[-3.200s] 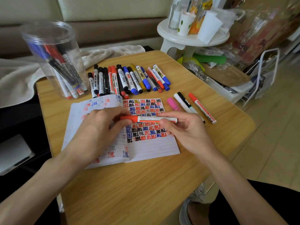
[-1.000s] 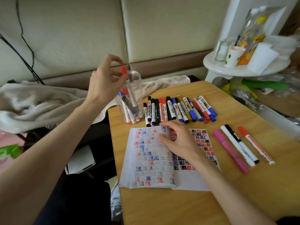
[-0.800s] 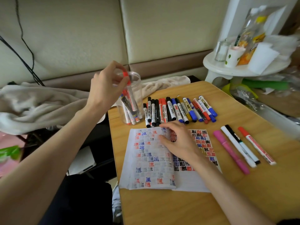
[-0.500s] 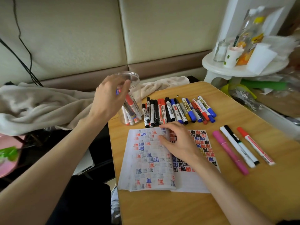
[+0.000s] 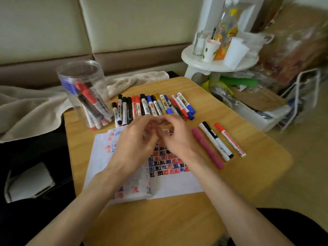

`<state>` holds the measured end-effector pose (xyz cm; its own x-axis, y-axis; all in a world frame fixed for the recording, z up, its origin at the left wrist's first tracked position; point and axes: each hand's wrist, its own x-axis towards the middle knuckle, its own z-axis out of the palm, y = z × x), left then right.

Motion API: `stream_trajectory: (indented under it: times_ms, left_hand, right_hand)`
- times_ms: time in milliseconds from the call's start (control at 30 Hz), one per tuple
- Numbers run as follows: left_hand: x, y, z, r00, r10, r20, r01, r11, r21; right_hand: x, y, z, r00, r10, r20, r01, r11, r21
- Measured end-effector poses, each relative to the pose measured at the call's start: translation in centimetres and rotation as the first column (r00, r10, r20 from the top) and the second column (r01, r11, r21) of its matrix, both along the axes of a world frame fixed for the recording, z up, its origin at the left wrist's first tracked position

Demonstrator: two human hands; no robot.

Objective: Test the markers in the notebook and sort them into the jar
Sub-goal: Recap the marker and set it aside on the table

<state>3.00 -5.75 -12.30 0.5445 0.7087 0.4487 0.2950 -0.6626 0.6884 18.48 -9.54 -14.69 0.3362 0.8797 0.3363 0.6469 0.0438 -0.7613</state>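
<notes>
The clear plastic jar stands at the table's back left with several markers inside, a red one on top. A row of unsorted markers lies behind the open notebook, whose page is filled with red, blue and black test marks. My left hand and right hand meet over the notebook's top edge, just in front of the row. Their fingers are curled and blurred. A speck of blue shows between the fingertips, and I cannot tell what they hold.
A pink marker, a black-and-white marker and a red-capped marker lie apart on the wooden table to the right. A beige towel lies left of the jar. A white stool with cups stands behind.
My left hand dropped the red marker into the jar and came back down to the notebook. My right hand lifted off the page to meet it near the marker row.
</notes>
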Motion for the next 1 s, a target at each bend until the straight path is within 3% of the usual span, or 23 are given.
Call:
stream_trajectory:
  times_ms: [167, 367, 833, 1000]
  left_hand:
    - [-0.1, 0.5, -0.9, 0.996, 0.029, -0.084, -0.036, 0.996, -0.082]
    - [0.5, 1.4, -0.8, 0.999, 0.018, -0.044, -0.025, 0.987, -0.156]
    - [0.7, 3.2, -0.4, 1.0, 0.008, -0.016, -0.011, 0.975, -0.22]
    - [1.1, 3.0, -0.6, 0.999, -0.009, -0.042, 0.001, 0.982, -0.191]
  right_hand:
    - [3.7, 0.4, 0.1, 0.978, -0.203, 0.042, 0.203, 0.979, 0.012]
    - [8.7, 1.4, -0.1, 0.901, -0.42, 0.107, 0.427, 0.903, -0.052]
    - [12.8, 4.9, -1.0, 0.801, -0.525, 0.286, 0.59, 0.774, -0.231]
    - [12.7, 3.9, -0.5, 0.766, -0.626, 0.147, 0.643, 0.747, -0.172]
